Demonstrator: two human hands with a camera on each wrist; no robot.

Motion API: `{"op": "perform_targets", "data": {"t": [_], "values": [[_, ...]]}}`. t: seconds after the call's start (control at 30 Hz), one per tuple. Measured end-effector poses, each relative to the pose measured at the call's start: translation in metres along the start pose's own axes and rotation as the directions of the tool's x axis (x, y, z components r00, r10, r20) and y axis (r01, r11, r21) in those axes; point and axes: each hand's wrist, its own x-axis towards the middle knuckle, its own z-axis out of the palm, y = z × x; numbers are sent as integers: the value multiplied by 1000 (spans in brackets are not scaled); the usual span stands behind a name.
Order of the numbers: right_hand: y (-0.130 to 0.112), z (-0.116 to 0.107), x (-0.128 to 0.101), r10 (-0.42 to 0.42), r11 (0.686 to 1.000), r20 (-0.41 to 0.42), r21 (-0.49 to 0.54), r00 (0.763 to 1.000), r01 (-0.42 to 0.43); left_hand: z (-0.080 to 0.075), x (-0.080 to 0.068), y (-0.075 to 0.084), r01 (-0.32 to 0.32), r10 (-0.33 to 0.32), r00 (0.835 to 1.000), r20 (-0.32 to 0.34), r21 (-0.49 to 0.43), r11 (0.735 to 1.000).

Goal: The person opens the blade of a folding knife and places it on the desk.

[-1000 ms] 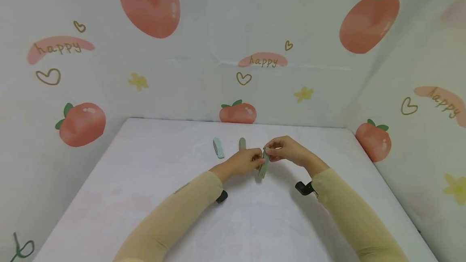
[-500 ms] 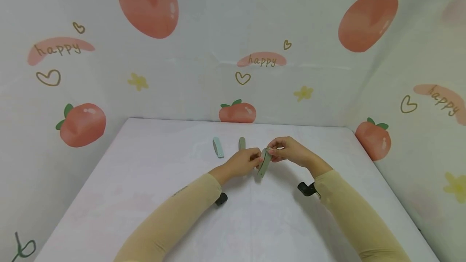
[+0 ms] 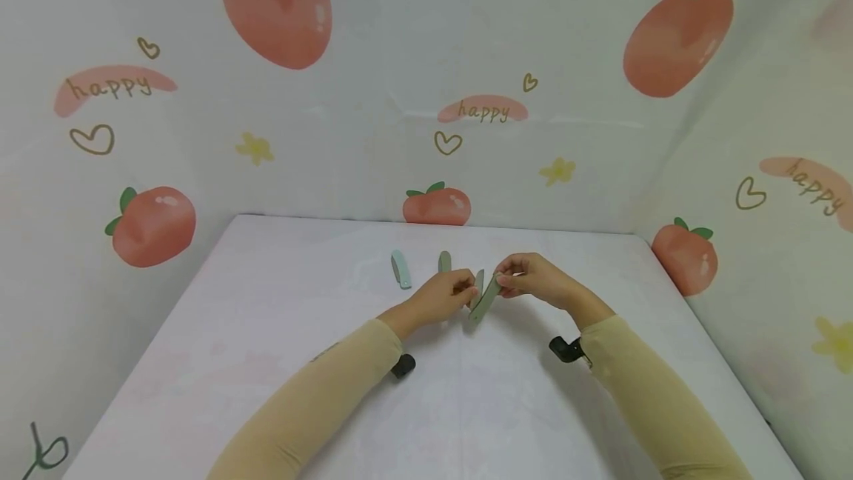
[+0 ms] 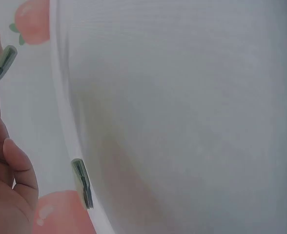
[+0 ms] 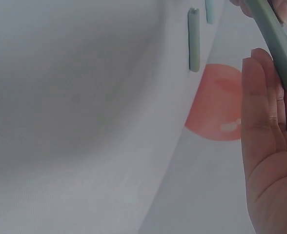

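Note:
A sage-green folding knife is held between both hands above the white table, partly unfolded in a narrow V. My left hand pinches the blade side of it from the left. Thumb and fingers of my right hand pinch the far end of the handle. From the right wrist, the handle slants down to the fingers of that hand. Beyond my left hand lies a second green folding knife, its near end hidden by the hand. A mint-blue folding knife rests farther left, folded.
The white table runs back to a wall sheet printed with fruit, hearts and the word happy. Black wrist cameras sit under both sleeves.
The right hand has moved slightly right, swinging the knife's handle away from the blade, so the gap between them has widened. The left hand has shifted slightly left; the two lying knives stay put.

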Motion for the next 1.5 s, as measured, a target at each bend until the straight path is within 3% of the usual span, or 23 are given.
{"op": "perform_targets", "data": {"t": [0.37,1.1,1.23,1.5], "values": [[4,-3,-7,34,999,-22,-13,999,-34,-7,-3,-5,-1,0,1000,-26,-29,1000],[22,-5,-19,37,994,-9,99,999,-36,-14,-5,-18,-15,-9,992,-128,-181,983],[25,-4,-18,28,993,-16,118,999,-26,-15,-5,-18,5,-33,989,-141,-189,982],[26,-1,-14,28,991,-35,130,999,-23,-19,-7,-15,101,-119,987,-107,-164,981]]}}
